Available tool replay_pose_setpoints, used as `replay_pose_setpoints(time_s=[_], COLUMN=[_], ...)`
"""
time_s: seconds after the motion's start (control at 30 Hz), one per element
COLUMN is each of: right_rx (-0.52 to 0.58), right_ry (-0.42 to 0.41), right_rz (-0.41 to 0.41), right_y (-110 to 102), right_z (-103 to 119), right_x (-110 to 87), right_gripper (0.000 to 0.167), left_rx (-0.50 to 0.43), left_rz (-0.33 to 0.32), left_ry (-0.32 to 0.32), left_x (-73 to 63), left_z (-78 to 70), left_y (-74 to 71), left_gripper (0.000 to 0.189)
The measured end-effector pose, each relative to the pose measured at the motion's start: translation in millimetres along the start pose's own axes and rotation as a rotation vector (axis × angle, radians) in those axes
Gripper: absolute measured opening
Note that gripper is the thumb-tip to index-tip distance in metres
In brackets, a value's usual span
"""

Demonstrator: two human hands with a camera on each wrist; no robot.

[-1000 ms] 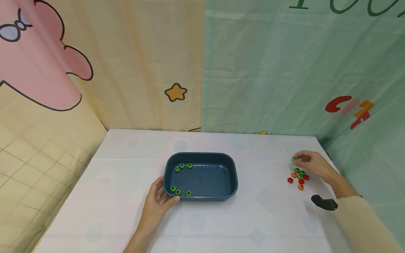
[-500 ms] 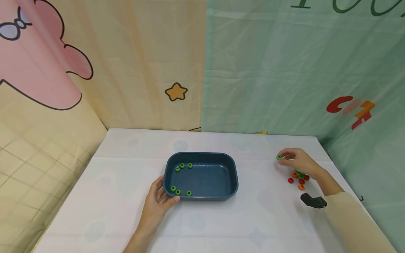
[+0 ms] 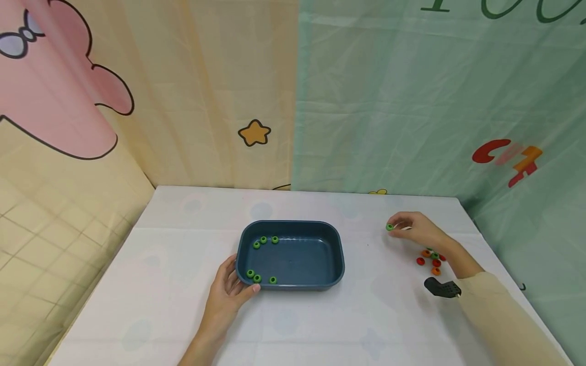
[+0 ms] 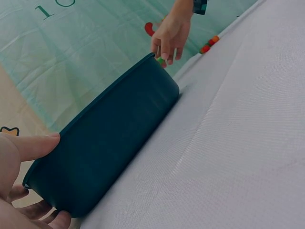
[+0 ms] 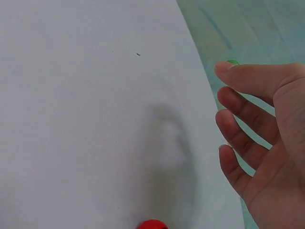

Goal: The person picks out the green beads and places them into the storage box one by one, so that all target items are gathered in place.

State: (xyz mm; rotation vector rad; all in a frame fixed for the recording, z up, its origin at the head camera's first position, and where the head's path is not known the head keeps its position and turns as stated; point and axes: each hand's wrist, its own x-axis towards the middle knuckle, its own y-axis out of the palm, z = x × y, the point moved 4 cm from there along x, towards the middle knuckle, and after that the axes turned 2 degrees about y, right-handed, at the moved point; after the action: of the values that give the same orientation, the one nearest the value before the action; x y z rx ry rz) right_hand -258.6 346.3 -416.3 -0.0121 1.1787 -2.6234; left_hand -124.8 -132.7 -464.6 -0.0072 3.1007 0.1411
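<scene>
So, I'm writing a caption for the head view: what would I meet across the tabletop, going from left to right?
Left hand, dark blue tray, green bead pinched by the right hand, cluster of loose beads, cream sleeve.

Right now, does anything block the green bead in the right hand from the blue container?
Nothing visible stands between the green bead and the blue container, except the container's own raised rim. The loose beads lie to the right, off that path.
</scene>
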Motion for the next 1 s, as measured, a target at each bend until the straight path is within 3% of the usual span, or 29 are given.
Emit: replay_pose_setpoints(time_s=[1.0], right_rx=[0.012], right_ry=[-0.180], right_rz=[0.187], right_y=[31], right_z=[78], right_x=[44.7], right_gripper=[0.015], left_rx=[-0.005], left_rz=[0.006], left_ry=[-0.002], left_x=[0.2], left_z=[1.0], left_y=[-0.4], left_gripper=[0.092])
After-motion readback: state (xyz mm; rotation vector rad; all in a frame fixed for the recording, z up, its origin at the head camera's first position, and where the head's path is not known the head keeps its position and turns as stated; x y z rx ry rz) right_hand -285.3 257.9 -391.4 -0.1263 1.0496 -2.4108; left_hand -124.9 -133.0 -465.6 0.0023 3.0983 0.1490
